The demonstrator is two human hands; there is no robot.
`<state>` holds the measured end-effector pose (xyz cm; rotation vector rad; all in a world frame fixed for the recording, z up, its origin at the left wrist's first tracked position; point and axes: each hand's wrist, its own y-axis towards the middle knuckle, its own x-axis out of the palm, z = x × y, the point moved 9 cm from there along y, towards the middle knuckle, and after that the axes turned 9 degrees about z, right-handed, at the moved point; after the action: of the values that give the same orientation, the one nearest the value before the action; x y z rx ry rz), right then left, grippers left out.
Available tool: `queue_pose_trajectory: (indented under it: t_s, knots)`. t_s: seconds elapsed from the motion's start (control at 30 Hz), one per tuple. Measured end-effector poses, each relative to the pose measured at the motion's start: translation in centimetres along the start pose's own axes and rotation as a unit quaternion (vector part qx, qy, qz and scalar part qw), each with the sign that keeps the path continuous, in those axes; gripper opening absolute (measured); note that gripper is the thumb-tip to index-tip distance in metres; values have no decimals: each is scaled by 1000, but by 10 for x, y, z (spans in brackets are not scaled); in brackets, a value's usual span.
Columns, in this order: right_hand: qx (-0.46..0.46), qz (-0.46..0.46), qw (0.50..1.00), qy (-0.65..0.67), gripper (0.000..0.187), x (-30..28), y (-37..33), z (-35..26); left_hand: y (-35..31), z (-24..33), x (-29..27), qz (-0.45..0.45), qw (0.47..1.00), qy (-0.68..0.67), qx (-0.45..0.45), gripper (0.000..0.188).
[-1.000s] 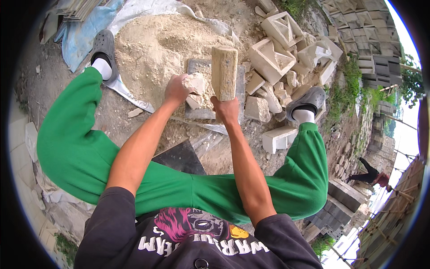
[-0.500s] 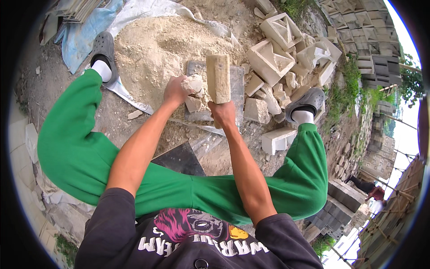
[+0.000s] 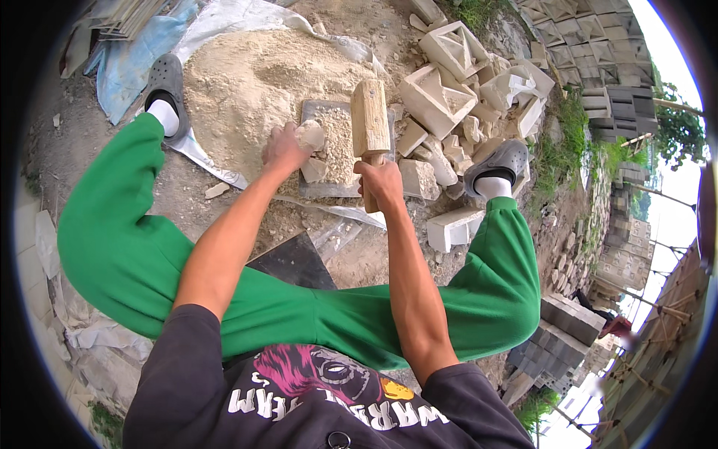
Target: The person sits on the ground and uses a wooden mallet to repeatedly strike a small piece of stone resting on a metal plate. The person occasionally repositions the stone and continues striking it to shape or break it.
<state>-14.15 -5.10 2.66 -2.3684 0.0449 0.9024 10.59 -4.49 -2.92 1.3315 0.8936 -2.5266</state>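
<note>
My right hand (image 3: pixel 380 182) is wrapped round the handle of a wooden mallet (image 3: pixel 369 117), whose thick pale head points away from me above the right part of a grey slab (image 3: pixel 329 192). Fingers of my left hand (image 3: pixel 287 148) close on a pale lump of stone (image 3: pixel 309 136) at the slab's left edge. A second pale chunk (image 3: pixel 314 170) rests on the slab just below that hand. Crushed crumbs (image 3: pixel 339 142) cover the slab's middle, between the left hand and the mallet.
A mound of pale powder (image 3: pixel 232 90) lies on a white sheet (image 3: pixel 217 30) at the far left. Broken hollow blocks (image 3: pixel 441 101) are heaped right of the slab. My clogs (image 3: pixel 497 168) flank the work. A dark flat plate (image 3: pixel 295 260) lies nearer me. Stacked blocks (image 3: pixel 561 329) stand at the right.
The mallet has lifted and shifted slightly right of the slab's middle, baring the crumbs. My left hand has drawn a little left, still with the lump.
</note>
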Motion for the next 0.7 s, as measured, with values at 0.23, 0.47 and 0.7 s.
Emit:
queue_pose_trajectory:
  t_s: [0.23,0.47,0.7]
  knots:
    - [-72,15,997,-2,27,-1,-19,-14,6,-15,9,19,999,-28,29,81]
    - [-3,1,1000,-15,29,21,-28,54,-43,-10,14,52,962,-29,267,90]
    - [22,21,998,47,27,11,-19,61,-35,0,30,15,973,-8,230,86]
